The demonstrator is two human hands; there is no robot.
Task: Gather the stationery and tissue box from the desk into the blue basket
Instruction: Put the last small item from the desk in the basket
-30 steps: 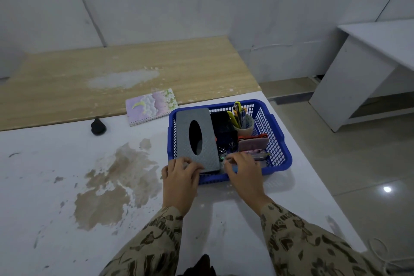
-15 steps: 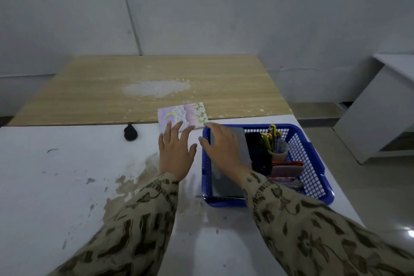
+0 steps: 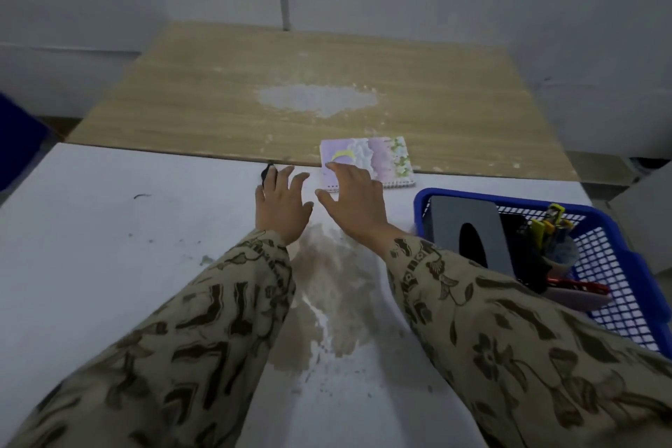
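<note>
Both arms stretch forward over the white worktop [image 3: 109, 247], their patterned sleeves [image 3: 225, 305] covering them to the wrists. The left hand [image 3: 282, 205] lies palm down with its fingers spread and straight, the grip wide open and holding nothing. Its fingertips are just beside a small black object [image 3: 268, 171] at the far edge of the worktop.

The right hand [image 3: 354, 200] is also palm down, fingers extended and slightly apart, thumb out to the side. Its fingertips lie over the near left corner of the notebook [image 3: 381, 160]. The grip is open, nothing clasped, and whether the fingers press the cover cannot be told. The notebook lies flat across the seam between the white worktop and a wooden worktop [image 3: 254, 84] beyond.

The blue basket [image 3: 509, 197] stands near the right forearm. In it are the grey tissue box [image 3: 447, 222] and a cup of pens [image 3: 558, 247].
</note>
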